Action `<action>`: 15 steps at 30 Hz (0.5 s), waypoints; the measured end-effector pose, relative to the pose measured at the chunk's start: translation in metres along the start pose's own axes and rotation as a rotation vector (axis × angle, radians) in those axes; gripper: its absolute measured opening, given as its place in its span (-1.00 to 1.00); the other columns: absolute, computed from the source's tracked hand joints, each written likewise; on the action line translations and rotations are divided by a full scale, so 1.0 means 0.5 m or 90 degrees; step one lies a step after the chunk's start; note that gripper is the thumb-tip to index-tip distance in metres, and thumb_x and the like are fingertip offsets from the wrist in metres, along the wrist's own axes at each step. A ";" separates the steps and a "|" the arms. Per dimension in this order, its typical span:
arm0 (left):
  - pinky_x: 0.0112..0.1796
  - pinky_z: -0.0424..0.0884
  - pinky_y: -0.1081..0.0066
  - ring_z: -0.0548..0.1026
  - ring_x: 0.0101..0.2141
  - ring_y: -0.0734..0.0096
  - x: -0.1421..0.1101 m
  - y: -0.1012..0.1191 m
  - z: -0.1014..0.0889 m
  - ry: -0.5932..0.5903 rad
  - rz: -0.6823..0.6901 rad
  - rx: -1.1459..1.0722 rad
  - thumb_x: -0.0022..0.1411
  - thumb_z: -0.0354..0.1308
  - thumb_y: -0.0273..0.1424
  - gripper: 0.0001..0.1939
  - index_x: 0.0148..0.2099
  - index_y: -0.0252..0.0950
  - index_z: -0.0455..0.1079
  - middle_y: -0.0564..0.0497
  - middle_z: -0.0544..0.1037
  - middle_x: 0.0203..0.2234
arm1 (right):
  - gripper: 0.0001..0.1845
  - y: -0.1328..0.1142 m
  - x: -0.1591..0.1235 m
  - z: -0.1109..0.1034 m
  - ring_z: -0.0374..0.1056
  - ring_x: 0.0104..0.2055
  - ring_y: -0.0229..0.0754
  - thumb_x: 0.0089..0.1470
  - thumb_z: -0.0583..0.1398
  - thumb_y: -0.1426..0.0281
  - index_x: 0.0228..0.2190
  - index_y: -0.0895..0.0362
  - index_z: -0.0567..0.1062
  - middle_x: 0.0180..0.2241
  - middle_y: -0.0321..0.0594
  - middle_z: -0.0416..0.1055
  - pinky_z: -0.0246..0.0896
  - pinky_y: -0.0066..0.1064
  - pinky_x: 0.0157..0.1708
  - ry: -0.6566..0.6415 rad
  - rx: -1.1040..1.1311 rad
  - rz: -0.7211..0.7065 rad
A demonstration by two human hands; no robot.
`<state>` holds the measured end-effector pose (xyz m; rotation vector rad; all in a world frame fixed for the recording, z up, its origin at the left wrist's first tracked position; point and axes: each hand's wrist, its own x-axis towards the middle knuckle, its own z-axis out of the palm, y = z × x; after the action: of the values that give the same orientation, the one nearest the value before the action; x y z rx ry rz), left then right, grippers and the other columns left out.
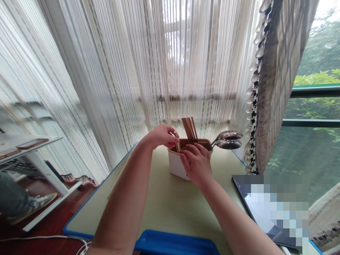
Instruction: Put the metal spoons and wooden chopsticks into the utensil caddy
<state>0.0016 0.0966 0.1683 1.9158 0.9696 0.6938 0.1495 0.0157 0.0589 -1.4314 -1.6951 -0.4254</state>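
Left hand (165,136) around half-hidden object (177,146)

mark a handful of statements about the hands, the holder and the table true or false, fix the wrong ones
1. Brown chopsticks stand in the white-sided holder. True.
2. The metal utensils stick out on the holder's left. False: they stick out on its right.
3. The left hand lies flat on the table. False: it pinches a slim object at the holder.
4. The right hand is at the holder's near side. True.
5. The tray at the table's near edge is red. False: it is blue.
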 end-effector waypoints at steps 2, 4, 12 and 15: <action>-0.44 0.48 0.40 0.51 -0.51 0.38 -0.006 0.005 -0.003 -0.001 -0.002 0.007 -0.15 0.34 -0.39 -0.75 -0.37 -0.40 0.45 -0.03 0.51 -0.60 | -0.72 0.000 0.000 0.000 0.04 0.13 0.02 0.15 0.05 0.24 -0.26 0.00 0.53 -0.03 -0.24 0.38 -0.12 -0.10 0.11 -0.007 -0.008 0.002; -0.43 0.48 0.42 0.51 -0.50 0.40 -0.008 0.006 -0.004 0.003 -0.005 0.021 -0.13 0.33 -0.37 -0.74 -0.35 -0.40 0.44 -0.02 0.51 -0.58 | -0.71 0.001 -0.001 0.001 0.04 0.13 0.02 0.15 0.05 0.23 -0.27 0.01 0.54 -0.03 -0.24 0.38 -0.12 -0.10 0.11 -0.008 -0.015 0.001; -0.42 0.47 0.44 0.53 -0.40 0.34 -0.035 0.013 -0.037 -0.001 -0.062 0.116 -0.17 0.33 -0.37 -0.58 -0.18 -0.35 0.45 -0.08 0.56 -0.39 | -0.71 0.001 0.005 -0.003 0.05 0.13 0.02 0.14 0.05 0.25 -0.27 0.02 0.55 -0.04 -0.22 0.39 -0.07 -0.09 0.11 0.007 -0.005 -0.003; -0.48 0.43 0.45 0.52 -0.40 0.31 -0.064 -0.006 -0.041 0.084 -0.058 0.189 -0.11 0.28 -0.35 -0.68 -0.23 -0.33 0.48 -0.08 0.57 -0.38 | -0.72 0.003 0.007 -0.006 0.07 0.12 0.02 0.13 0.07 0.26 -0.26 0.04 0.55 -0.05 -0.20 0.40 -0.04 -0.09 0.11 0.023 0.003 -0.011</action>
<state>-0.0322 0.0798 0.1725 2.0855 1.2945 0.6581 0.1519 0.0161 0.0628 -1.3985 -1.6802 -0.4535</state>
